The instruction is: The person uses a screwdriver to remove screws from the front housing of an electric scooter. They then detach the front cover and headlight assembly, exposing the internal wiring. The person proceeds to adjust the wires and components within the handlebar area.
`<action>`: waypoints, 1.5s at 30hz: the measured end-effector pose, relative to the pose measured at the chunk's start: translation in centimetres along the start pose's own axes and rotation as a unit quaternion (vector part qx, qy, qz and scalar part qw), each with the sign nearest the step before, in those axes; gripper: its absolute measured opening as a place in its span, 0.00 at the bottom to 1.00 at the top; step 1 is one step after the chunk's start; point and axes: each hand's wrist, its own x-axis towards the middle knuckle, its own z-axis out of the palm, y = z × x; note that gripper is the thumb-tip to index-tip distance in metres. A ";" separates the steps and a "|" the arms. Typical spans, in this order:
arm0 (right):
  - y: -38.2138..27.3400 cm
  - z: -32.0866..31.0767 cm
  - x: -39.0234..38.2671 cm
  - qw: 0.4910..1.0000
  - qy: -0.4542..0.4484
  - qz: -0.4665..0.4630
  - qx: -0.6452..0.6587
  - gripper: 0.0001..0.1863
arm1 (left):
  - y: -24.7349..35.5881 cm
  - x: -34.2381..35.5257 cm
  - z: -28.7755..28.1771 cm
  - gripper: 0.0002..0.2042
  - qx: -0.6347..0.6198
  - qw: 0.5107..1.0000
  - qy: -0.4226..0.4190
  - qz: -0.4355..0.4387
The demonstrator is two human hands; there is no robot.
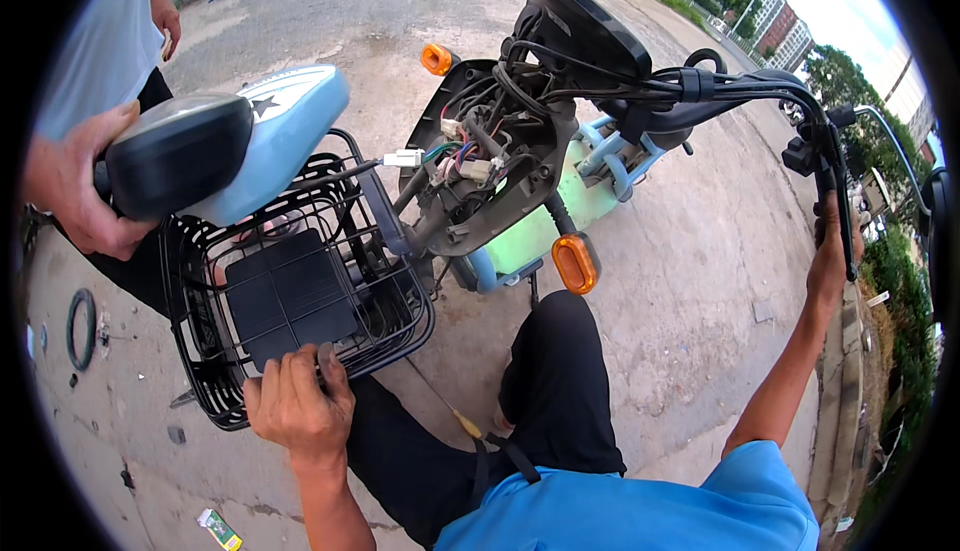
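My left hand [302,403] is closed over the near rim of a black wire basket [410,336] on the front of an electric scooter. On the right, my right hand [828,251] wraps round the handlebar grip [826,191], beside the lever. Between them the scooter's front housing [462,226] stands without its cover, showing bundled coloured wires [465,156]. A white plug connector [403,158] joins these to a dark cable. Another person's hand [90,186] holds the headlight [180,156] with its pale blue cover [285,136] above the basket.
Orange turn signals [574,262] stick out on both sides of the housing. A black dashboard [590,11] sits above it. On the concrete at left lie a black rubber ring [82,329] and a green-and-white packet [219,529]. A kerb [848,401] with plants runs along the right.
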 end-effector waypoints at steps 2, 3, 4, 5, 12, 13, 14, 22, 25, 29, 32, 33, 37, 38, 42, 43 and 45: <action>0.2 0.1 0.0 1.000 -0.001 -0.005 0.004 0.19 | 0.8 -0.9 -0.3 0.11 0.019 1.000 0.001 0.001; 0.3 0.1 0.2 1.000 -0.002 -0.013 0.008 0.19 | 1.2 -1.1 -0.4 0.11 0.015 1.000 -0.007 -0.011; 0.3 0.1 0.1 1.000 -0.001 -0.012 0.008 0.19 | 1.4 -1.1 -0.5 0.11 0.012 1.000 -0.016 -0.023; 0.5 0.3 0.0 1.000 0.004 -0.008 0.008 0.19 | 1.3 -0.9 -0.6 0.11 0.007 1.000 -0.014 -0.022; 0.3 0.5 -0.5 0.999 0.037 -0.002 0.001 0.18 | -2.1 1.3 0.6 0.08 -0.021 0.999 0.021 0.022; -0.2 -0.2 -0.3 0.999 0.041 -0.005 -0.006 0.18 | -2.6 1.5 1.2 0.08 -0.035 0.999 0.020 0.016; -0.9 -0.9 -0.2 0.999 0.042 -0.013 -0.023 0.17 | -2.6 1.5 1.5 0.08 -0.044 0.999 0.021 0.015; 0.4 0.2 -0.2 1.000 -0.005 -0.009 0.018 0.18 | -0.2 0.5 -0.8 0.07 -0.028 0.999 -0.044 -0.007; -0.1 0.2 -0.4 1.000 0.002 0.014 0.012 0.18 | 0.0 -0.3 -1.1 0.09 -0.015 0.999 -0.046 0.019; 0.2 -0.1 -0.2 1.000 0.005 0.012 -0.003 0.22 | -1.4 0.5 -1.1 0.08 -0.027 0.996 -0.063 0.049; 0.3 0.0 -0.3 1.000 0.015 -0.004 0.002 0.20 | -3.2 2.1 -0.3 0.06 -0.028 0.996 -0.049 0.074; 0.2 0.1 -0.4 1.000 0.020 -0.003 0.003 0.19 | -3.7 2.5 -0.3 0.07 -0.038 0.995 -0.068 0.060; -0.2 0.2 -0.7 1.000 0.016 -0.013 -0.002 0.18 | -2.2 5.5 -2.0 0.09 0.032 0.993 -0.054 0.099; -0.2 0.5 -0.7 1.000 0.019 -0.014 0.007 0.17 | -1.5 6.5 -2.6 0.09 0.033 0.993 -0.054 0.104; 1.2 0.3 -0.4 0.999 -0.004 -0.002 -0.034 0.17 | 2.4 11.3 -3.7 0.15 -0.221 0.959 -0.090 0.149; 1.4 0.2 -0.4 0.999 -0.007 -0.003 -0.037 0.17 | 3.5 12.7 -2.5 0.17 -0.262 0.943 -0.111 0.170; 1.1 0.1 -0.2 1.000 0.009 -0.016 -0.022 0.17 | 4.9 15.8 -0.9 0.23 -0.302 0.919 -0.141 0.212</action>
